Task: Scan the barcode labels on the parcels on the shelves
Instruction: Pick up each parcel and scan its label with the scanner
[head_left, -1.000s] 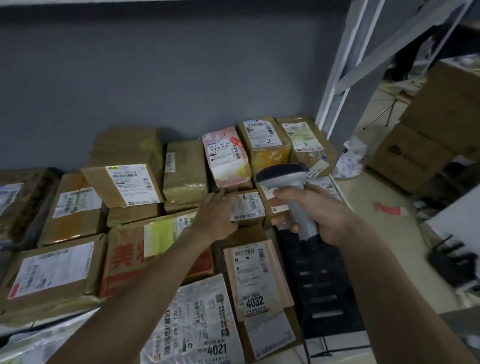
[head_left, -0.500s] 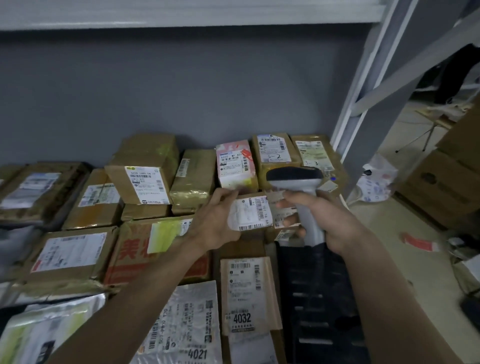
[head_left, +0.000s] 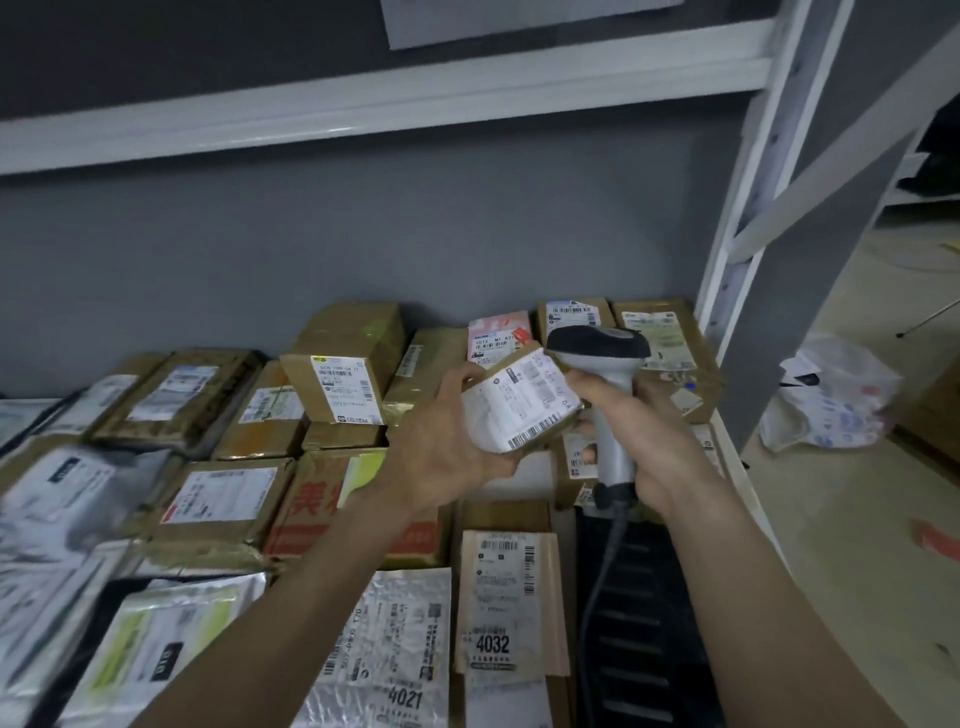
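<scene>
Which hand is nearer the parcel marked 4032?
Right. The right hand, gripping the scanner, is just above the 4032 parcel; the left hand is farther up-left.

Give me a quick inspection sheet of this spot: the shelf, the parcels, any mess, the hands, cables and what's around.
Surface: shelf packed with parcels, white beam above.
Job's things: small parcel lifted off the shelf, label up; scanner beside it; parcel marked 4032 and bag marked 4021 lying flat in front.
Clutter: crumpled printed bag on the floor at right.
Grippers: left hand holds the small parcel; right hand grips the scanner handle.
Cables: scanner cable hangs down from the handle.
Surroundings: grey wall behind, white rack upright at right.
</scene>
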